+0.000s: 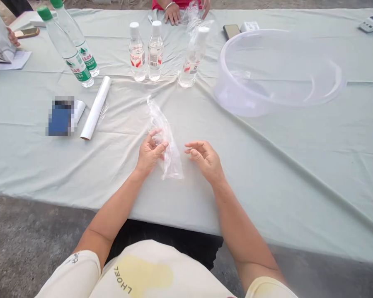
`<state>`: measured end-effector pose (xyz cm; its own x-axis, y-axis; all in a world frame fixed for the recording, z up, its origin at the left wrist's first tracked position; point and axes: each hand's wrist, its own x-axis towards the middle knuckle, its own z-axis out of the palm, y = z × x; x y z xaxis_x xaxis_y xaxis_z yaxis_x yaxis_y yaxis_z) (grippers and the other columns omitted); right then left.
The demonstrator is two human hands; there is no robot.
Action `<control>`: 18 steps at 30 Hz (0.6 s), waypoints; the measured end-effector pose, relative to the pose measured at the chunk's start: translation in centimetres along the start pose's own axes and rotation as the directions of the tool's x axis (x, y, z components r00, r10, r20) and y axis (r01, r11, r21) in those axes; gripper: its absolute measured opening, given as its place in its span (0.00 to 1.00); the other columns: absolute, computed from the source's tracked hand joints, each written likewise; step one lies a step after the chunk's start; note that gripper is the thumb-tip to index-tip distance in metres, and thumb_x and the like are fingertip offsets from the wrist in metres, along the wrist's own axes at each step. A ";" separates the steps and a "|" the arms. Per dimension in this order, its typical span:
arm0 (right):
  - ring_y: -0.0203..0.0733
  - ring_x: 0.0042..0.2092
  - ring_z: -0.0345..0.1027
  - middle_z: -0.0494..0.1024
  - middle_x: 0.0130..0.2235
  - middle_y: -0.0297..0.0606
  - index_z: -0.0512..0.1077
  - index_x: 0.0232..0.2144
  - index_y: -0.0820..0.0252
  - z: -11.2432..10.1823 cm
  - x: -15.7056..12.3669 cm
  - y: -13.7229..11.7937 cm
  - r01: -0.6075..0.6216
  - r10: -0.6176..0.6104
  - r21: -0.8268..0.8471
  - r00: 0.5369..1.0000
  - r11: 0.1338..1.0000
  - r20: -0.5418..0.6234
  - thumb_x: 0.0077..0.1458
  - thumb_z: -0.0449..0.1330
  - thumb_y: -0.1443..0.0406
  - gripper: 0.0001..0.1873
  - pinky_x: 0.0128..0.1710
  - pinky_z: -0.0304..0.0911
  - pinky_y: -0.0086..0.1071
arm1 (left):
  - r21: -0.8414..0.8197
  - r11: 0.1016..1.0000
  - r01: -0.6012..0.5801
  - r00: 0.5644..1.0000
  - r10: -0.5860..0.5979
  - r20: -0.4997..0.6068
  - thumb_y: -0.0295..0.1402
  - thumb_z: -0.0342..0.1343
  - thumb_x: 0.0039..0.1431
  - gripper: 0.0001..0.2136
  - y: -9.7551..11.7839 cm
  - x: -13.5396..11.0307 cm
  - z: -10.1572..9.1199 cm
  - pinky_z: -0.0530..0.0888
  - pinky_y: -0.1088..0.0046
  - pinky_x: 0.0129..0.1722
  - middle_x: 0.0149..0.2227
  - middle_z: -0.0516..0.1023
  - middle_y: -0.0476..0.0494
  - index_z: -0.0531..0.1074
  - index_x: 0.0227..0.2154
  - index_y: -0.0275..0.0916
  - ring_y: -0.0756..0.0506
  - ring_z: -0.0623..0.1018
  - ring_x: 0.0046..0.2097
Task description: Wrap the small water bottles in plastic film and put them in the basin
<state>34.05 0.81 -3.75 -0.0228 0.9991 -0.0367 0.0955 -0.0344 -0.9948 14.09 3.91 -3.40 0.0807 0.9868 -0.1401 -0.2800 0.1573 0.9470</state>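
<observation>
A crumpled sheet of clear plastic film (173, 163) hangs in a long bunch from my left hand (149, 153), just above the cloth-covered table (180, 207). Thumb and fingers of that hand close on the film's middle. To the right, my right hand (207, 159) is apart from the film, its thumb and index finger curved with a gap between them. Nothing shows in its grasp. Beyond the left hand lies a white roll of film (96, 107), a loose edge of clear wrap along its right side.
Two green-capped bottles (70, 62) stand at the left; small white-capped bottles (137, 54) stand mid-table. A translucent basin (245, 99) is at the right. A blurred-out blue item (60, 118) lies left of the roll. Across the table, another person's hands (173, 13) are near more clear film.
</observation>
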 end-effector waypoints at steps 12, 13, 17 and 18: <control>0.43 0.42 0.75 0.75 0.54 0.43 0.52 0.69 0.48 0.2 -0.3 0.8 -0.075 0.051 -0.198 0.991 0.977 -0.127 0.54 0.62 0.59 0.43 0.45 0.73 0.43 | 0.282 0.959 -0.017 0.999 0.007 0.038 0.38 0.64 0.57 0.24 -0.6 -0.2 0.3 0.67 0.79 0.18 0.23 0.65 0.58 0.69 0.55 0.41 0.55 0.68 0.19; 0.43 0.42 0.75 0.76 0.52 0.43 0.57 0.66 0.50 -0.4 -0.2 0.8 -0.100 0.053 -0.247 0.981 0.964 -0.187 0.55 0.59 0.61 0.37 0.45 0.73 0.44 | 0.293 0.956 -0.020 1.000 0.024 -0.008 0.37 0.65 0.56 0.24 -0.5 0.1 0.0 0.67 0.79 0.18 0.23 0.66 0.58 0.69 0.55 0.41 0.56 0.67 0.19; 0.47 0.48 0.73 0.76 0.53 0.45 0.66 0.58 0.52 -1.2 -0.4 0.6 0.062 -0.203 -0.464 0.944 0.884 -0.260 0.60 0.55 0.58 0.24 0.44 0.72 0.45 | 0.298 0.953 0.058 0.997 -0.040 -0.065 0.47 0.60 0.61 0.25 0.3 0.3 -0.4 0.67 0.79 0.17 0.31 0.73 0.50 0.69 0.56 0.41 0.53 0.74 0.23; 0.48 0.50 0.72 0.75 0.54 0.45 0.66 0.58 0.51 -0.8 -0.6 0.6 0.170 -0.299 -0.506 0.936 0.846 -0.186 0.61 0.56 0.55 0.24 0.45 0.71 0.45 | 0.290 0.952 0.095 0.995 -0.086 -0.043 0.51 0.56 0.63 0.25 0.5 0.2 -0.2 0.68 0.78 0.17 0.35 0.74 0.47 0.68 0.57 0.41 0.52 0.75 0.25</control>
<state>34.86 0.26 -4.21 0.1349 0.9503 0.2806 0.5802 0.1538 -0.7998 13.75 4.21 -3.07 0.0634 0.9704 -0.2331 0.0188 0.2324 0.9724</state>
